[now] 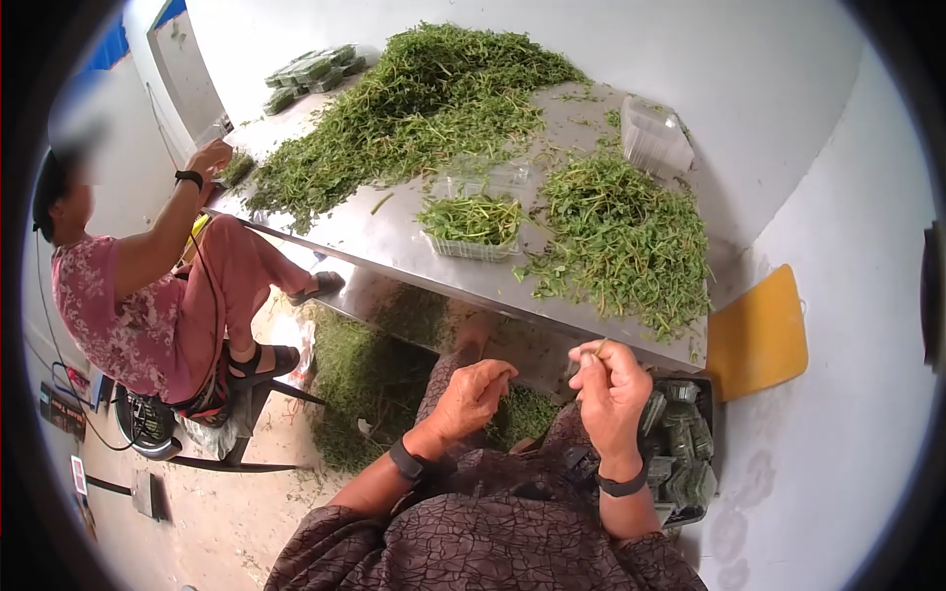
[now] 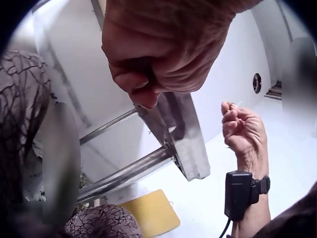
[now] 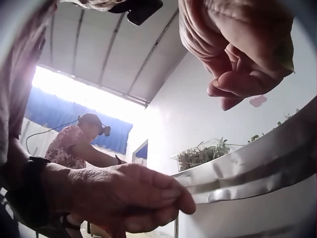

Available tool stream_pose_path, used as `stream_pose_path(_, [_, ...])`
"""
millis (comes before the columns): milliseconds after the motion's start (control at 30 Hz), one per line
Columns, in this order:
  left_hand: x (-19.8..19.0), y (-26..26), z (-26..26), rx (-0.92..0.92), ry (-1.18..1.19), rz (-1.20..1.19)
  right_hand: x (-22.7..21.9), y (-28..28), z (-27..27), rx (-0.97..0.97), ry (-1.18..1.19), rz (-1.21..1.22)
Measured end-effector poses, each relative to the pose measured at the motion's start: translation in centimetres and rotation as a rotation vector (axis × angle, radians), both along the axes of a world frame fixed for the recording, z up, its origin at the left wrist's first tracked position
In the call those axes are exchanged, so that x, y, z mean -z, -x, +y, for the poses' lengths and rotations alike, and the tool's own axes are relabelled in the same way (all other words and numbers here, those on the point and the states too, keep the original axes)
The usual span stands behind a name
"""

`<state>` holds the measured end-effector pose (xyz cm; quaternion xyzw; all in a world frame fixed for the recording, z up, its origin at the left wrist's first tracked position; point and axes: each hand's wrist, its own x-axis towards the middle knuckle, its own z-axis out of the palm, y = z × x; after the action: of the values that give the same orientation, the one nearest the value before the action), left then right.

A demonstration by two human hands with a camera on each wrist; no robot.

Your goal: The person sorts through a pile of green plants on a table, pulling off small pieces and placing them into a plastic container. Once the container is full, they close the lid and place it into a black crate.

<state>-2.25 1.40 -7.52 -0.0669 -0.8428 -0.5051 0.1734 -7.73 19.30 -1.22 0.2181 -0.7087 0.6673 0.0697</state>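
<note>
Patterned lap (image 1: pixel 493 522) nearest. Left hand (image 1: pixel 471 396) curled, seemingly empty; right hand (image 1: pixel 613 389) pinches a stem (image 1: pixel 599 347) (tiny) off the near edge of the table (image 1: pixel 345 239). Loose pinch could drop it; a knock could spill the right heap (image 1: pixel 626 231) or brimming tub (image 1: pixel 471 249) left of it.

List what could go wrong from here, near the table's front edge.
1. The right-hand pile of loose greens reaches the front edge of the table; a brush of an arm might spill some.
2. The open plastic container sits close to that edge and could get bumped.
3. The right hand pinches only a small stem, which could slip.
</note>
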Motion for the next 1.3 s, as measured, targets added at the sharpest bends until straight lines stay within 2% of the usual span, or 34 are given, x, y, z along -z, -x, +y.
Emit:
stream_pose_path(67, [2.0,-0.4,-0.6,-0.013,-0.012,-0.063,-1.2,0.8,-0.1,0.071,0.004,0.011])
stream_pose_path(133, [3.6,-0.4,-1.1,-0.07,-0.125,-0.258,-2.0,2.0,-0.4,0.089,0.022,-0.046])
stream_pose_path(167, [4.0,-0.2,-1.3,-0.067,-0.066,-0.199,-2.6,2.7,-0.7,0.087,0.017,-0.039])
stream_pose_path(267, [6.2,0.4,-2.1,-0.062,-0.093,-0.168,-4.1,4.9,-2.1,0.058,-0.067,-0.033])
stream_pose_path(367, [8.0,0.6,-2.6,-0.021,-0.035,-0.168,-5.7,7.0,-4.0,0.083,-0.392,0.113])
stream_pose_path(400, [8.8,0.7,-2.8,-0.021,-0.044,-0.165,-5.9,7.7,-4.7,0.083,-0.401,0.117])
stream_pose_path(467, [10.1,0.9,-2.9,0.076,0.152,-0.035,-5.8,9.3,-6.1,0.131,-0.669,0.293])
stream_pose_path(533, [10.4,0.9,-2.8,0.091,0.16,-0.043,-5.6,10.5,-7.1,0.109,-0.723,0.262])
stream_pose_path(600, [10.3,1.1,-3.1,0.105,0.178,-0.046,-5.1,11.6,-7.9,0.108,-0.811,0.418])
stream_pose_path(733, [10.2,1.0,-3.3,0.087,0.133,-0.022,-4.9,13.7,-8.6,0.113,-0.898,0.438])
stream_pose_path(800, [10.0,1.0,-3.4,0.089,0.13,-0.017,-5.8,14.0,-9.0,0.008,-1.142,0.315])
stream_pose_path(867, [9.8,1.0,-3.4,0.084,0.112,-0.04,-5.4,14.5,-8.9,0.012,-1.142,0.345])
stream_pose_path(967, [10.3,1.1,-3.5,0.082,0.11,-0.018,-5.2,16.1,-8.5,0.011,-0.745,0.232])
stream_pose_path(1000, [10.3,1.1,-3.5,0.08,0.107,-0.015,-5.4,16.8,-8.2,0.009,-0.749,0.235])
stream_pose_path(1067, [10.2,1.1,-3.5,0.068,0.095,-0.04,-8.0,15.9,-8.3,-0.042,-0.616,0.027])
stream_pose_path(1100, [10.2,1.1,-3.4,0.068,0.093,-0.037,-8.7,15.3,-8.5,-0.078,-0.538,0.015])
stream_pose_path(1233, [10.1,1.2,-3.3,0.066,0.075,-0.054,-9.8,14.4,-9.5,-0.117,-0.526,-0.004])
stream_pose_path(1300, [10.2,1.1,-3.4,0.061,0.082,-0.04,-9.8,14.1,-9.7,-0.143,-0.411,-0.079])
